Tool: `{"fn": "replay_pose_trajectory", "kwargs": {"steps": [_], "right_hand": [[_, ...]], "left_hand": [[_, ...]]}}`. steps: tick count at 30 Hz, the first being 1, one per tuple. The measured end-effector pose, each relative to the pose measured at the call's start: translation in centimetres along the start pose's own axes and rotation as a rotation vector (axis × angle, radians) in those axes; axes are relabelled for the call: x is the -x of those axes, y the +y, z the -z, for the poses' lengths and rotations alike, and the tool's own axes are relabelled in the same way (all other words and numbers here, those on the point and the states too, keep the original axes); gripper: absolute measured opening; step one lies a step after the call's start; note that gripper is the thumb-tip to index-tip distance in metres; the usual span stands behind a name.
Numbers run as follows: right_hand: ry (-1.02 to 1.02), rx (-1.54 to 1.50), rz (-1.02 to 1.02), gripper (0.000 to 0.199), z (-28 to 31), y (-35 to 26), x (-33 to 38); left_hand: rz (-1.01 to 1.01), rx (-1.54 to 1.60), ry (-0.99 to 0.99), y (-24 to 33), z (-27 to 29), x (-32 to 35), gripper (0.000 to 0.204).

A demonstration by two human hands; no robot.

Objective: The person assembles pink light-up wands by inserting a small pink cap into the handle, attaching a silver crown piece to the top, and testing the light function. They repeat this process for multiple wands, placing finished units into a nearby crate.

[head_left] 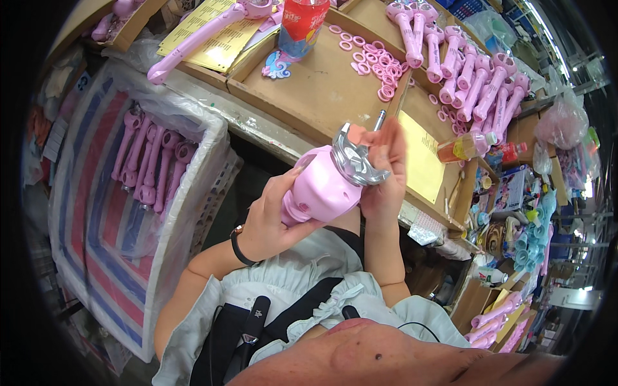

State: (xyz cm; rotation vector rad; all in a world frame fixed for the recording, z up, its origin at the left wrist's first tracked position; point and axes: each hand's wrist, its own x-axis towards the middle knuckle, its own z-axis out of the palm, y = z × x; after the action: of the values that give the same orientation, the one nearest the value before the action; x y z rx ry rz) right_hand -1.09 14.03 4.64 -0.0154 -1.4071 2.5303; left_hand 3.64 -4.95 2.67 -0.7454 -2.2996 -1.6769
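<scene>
My left hand (270,215) grips a chunky pink plastic toy head (320,186) from below, held up in front of my chest. A silver crown-shaped piece (355,159) sits on the top end of that pink part. My right hand (381,172) wraps around the crown end from the right, and a slim metal-tipped tool (380,119) sticks up above its fingers. A black band is on my left wrist.
A wooden tray (309,83) holds several pink rings (376,61). Pink wand handles (473,80) lie in a row at the upper right. A plastic-lined bin (154,157) on the left holds more wands. A red-capped cup (301,26), yellow sheets and a drink bottle (467,147) stand nearby.
</scene>
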Motion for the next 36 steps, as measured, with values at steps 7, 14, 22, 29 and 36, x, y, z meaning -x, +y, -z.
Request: {"fn": "replay_pose_trajectory", "kwargs": {"steps": [7,14,22,29,36], "right_hand": [[-0.671,1.145,0.583,0.054,-0.5,-4.2,2.3],[-0.633,1.065,0.626,0.033,-0.7,-2.6,2.0],[-0.704,0.963,0.721,0.019,-0.4,-2.2,1.9],[-0.654,1.208,0.438,0.042,-1.1,-4.3,2.5],[-0.774,1.151,0.716,0.041,1.2,-2.4,2.6]], "left_hand": [[-0.061,-0.195,0.142,-0.5,0.0,-0.5,0.09],[-0.061,-0.301,0.15,-0.7,0.0,-0.4,0.084],[-0.168,-0.274,0.177,-1.0,0.0,-0.8,0.078],[-0.132,-0.349,0.116,-1.5,-0.1,-0.3,0.079],[0.026,0.224,0.216,-2.7,-0.2,-2.0,0.089]]}}
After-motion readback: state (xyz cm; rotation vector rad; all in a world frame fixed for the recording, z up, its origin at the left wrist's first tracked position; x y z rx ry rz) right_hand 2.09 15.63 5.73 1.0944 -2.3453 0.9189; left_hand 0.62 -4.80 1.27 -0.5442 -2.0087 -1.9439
